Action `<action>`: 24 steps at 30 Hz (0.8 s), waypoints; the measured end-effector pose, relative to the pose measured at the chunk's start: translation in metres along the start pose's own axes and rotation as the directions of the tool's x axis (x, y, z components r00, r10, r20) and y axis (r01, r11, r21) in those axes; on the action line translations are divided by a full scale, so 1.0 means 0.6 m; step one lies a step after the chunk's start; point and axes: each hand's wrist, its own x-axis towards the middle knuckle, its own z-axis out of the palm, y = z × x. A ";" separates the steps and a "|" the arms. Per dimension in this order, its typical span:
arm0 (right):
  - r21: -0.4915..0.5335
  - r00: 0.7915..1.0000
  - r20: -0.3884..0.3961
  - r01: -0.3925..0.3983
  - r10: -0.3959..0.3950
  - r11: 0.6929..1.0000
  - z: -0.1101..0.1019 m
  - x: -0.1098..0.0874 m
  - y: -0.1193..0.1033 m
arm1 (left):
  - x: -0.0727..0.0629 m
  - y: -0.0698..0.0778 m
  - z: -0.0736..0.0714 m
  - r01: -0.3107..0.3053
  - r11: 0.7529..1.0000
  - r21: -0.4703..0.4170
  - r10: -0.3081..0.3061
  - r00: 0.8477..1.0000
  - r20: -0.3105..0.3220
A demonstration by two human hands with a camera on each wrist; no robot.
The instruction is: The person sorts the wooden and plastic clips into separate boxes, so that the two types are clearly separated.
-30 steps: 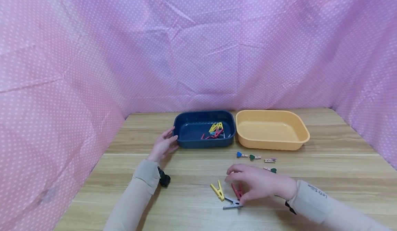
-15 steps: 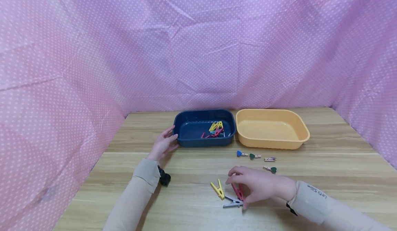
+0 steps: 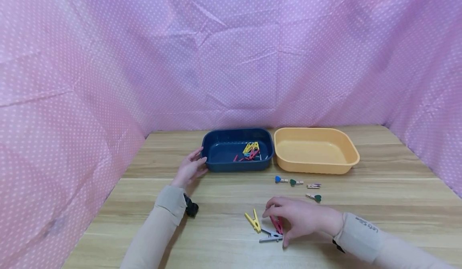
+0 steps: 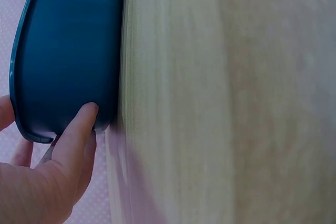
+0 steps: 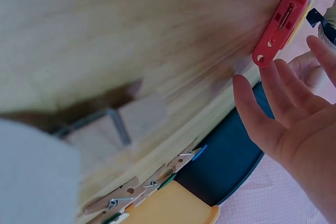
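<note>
In the head view my left hand [image 3: 189, 168] rests against the left end of the navy tray [image 3: 236, 166], its fingers spread. The left wrist view has a digit touching the tray's outer wall [image 4: 73, 51]. On the near part of the table, my right hand [image 3: 306, 217] arches over a red clothespin [image 3: 277, 225], thumb and fingers apart. A fingertip meets or nearly meets the end of this red clothespin [image 5: 283, 22] in the right wrist view. Beside it lie a silver-grey clothespin [image 3: 271, 237], near my thumb, and a yellow clothespin [image 3: 254, 221].
An orange-yellow tray [image 3: 314, 168] stands right of the navy one. Several yellow, red and blue clothespins [image 3: 251, 150] lie inside the navy tray. Small wooden clothespins, one with a blue heart [image 3: 281, 179] and one with a green heart [image 3: 314, 197], lie before the trays. Pink dotted cloth [image 3: 231, 60] hangs behind.
My right hand has shifted slightly toward the near edge, and its thumb has moved down and right along the silver-grey clothespin's end. The left hand stays at the navy tray.
</note>
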 end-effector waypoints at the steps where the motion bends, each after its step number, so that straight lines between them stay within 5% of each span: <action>1: 0.001 1.000 0.002 0.002 -0.002 1.000 0.001 0.001 0.000 | 0.000 0.000 0.000 0.001 1.000 0.003 -0.001 1.000 0.000; 24: -0.080 1.000 0.014 -0.002 0.003 0.997 0.012 0.010 0.004 | -0.002 -0.001 -0.001 -0.013 1.000 0.009 0.012 1.000 0.008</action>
